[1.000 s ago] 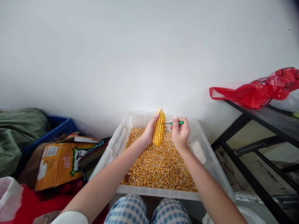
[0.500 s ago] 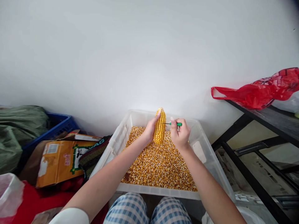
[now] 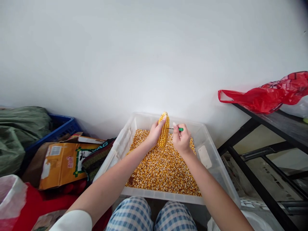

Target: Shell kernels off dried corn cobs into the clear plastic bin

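Observation:
An ear of corn [image 3: 164,131] with yellow kernels is tilted nearly upright in my left hand [image 3: 155,132], my thumb lying along its near face. My right hand [image 3: 182,138] grips a screwdriver [image 3: 181,129] by its green handle. The thin dark shaft points left, and its tip meets the right side of the ear, about halfway up. Both hands are above a translucent plastic bin [image 3: 163,196], which holds a deep layer of loose corn kernels [image 3: 161,173].
To the left lie an orange cardboard box [image 3: 62,163], a blue crate [image 3: 64,125] and a green sack [image 3: 21,138]. At the right stands a black metal rack [image 3: 255,173] with a red plastic bag [image 3: 264,96] on top. A white wall [image 3: 154,57] rises behind the bin.
My right hand with the screwdriver has shifted slightly left, closer to the ear. The ear of corn has moved a little left and turned slightly in my left hand.

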A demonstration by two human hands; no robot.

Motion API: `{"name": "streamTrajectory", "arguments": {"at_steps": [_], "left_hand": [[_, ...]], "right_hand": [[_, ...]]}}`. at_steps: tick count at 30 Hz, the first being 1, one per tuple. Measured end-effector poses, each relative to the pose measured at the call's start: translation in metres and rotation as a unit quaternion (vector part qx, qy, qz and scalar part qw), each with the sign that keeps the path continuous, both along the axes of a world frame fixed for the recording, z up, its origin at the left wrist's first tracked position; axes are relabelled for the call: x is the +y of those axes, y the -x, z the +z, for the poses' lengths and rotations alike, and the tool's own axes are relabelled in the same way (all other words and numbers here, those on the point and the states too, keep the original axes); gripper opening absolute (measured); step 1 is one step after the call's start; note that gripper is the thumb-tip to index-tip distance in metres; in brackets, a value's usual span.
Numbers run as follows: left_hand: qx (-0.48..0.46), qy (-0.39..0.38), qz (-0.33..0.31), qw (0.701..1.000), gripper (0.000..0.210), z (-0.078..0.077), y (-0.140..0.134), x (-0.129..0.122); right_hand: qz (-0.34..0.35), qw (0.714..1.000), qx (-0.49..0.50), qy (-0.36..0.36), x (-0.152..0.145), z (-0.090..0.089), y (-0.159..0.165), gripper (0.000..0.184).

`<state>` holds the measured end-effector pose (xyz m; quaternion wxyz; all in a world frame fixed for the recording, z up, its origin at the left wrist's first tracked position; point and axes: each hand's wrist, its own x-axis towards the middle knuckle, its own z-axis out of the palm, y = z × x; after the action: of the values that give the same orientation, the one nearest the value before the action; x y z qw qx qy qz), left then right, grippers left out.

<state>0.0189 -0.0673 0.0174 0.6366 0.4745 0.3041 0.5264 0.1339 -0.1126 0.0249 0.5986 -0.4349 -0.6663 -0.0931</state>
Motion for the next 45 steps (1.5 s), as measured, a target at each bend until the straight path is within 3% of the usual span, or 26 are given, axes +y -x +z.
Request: {"name": "streamTrajectory", "arguments": {"at_steps": [13,23,28,32,36,45], "left_hand": [[0.016,0.037,0.004,0.999,0.044,-0.003,-0.008,-0.004],[0.101,-0.018,0.018,0.995,0.048,-0.006,-0.008,-0.001],[0.150,-0.072,0.057,0.984,0.044,-0.002,-0.004,0.003],[0.192,-0.137,0.081,0.969,0.038,0.004,-0.001,0.002],[0.208,-0.162,0.068,0.962,0.036,0.005,0.000,0.002],[0.213,-0.184,0.029,0.959,0.036,0.005,0.003,0.008]], "right_hand": [[0.001,0.999,-0.039,-0.002,0.002,-0.004,0.005,0.021],[0.039,0.988,0.117,0.089,0.005,0.003,0.000,0.030],[0.088,0.959,0.232,0.137,0.014,0.002,-0.004,0.034],[0.138,0.918,0.328,0.176,0.021,0.001,-0.007,0.038],[0.165,0.874,0.405,0.209,0.029,0.000,-0.011,0.043],[0.188,0.817,0.474,0.268,0.031,-0.001,-0.012,0.049]]}}
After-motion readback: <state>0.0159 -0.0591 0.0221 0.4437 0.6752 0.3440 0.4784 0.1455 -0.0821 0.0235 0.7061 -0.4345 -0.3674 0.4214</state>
